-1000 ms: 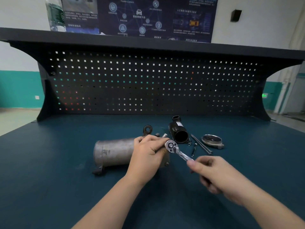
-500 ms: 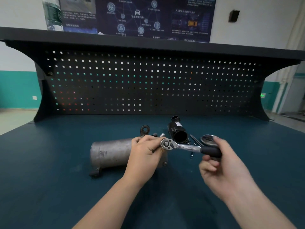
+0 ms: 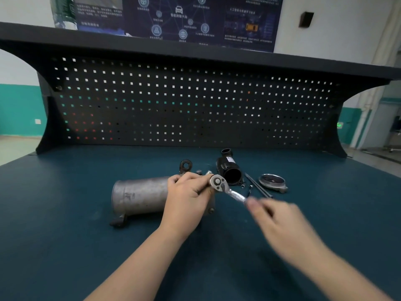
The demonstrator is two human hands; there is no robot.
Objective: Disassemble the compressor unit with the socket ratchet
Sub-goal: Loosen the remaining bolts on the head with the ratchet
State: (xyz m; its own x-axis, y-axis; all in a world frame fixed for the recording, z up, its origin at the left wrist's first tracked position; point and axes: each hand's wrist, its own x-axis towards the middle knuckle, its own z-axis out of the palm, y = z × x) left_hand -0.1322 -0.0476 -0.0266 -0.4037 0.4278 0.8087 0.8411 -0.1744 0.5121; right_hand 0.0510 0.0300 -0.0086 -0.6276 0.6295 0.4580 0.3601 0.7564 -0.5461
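Note:
The grey metal compressor cylinder (image 3: 138, 195) lies on its side on the dark blue bench. My left hand (image 3: 187, 197) grips its right end, with the fingers curled up against the round head of the socket ratchet (image 3: 219, 182). The ratchet's shiny shank slants down to the right into my right hand (image 3: 277, 216), which is blurred by motion and holds the handle. The socket and the bolt under the ratchet head are hidden by my left hand.
Behind the ratchet lie a black tubular housing (image 3: 230, 170), a round metal cover (image 3: 272, 181), long thin bolts (image 3: 258, 185) and small loose fasteners (image 3: 243, 186). A black pegboard (image 3: 195, 105) closes off the back of the bench (image 3: 65, 246).
My right hand has swung the ratchet handle from pointing right back down toward me. The left hand and the cylinder have stayed put.

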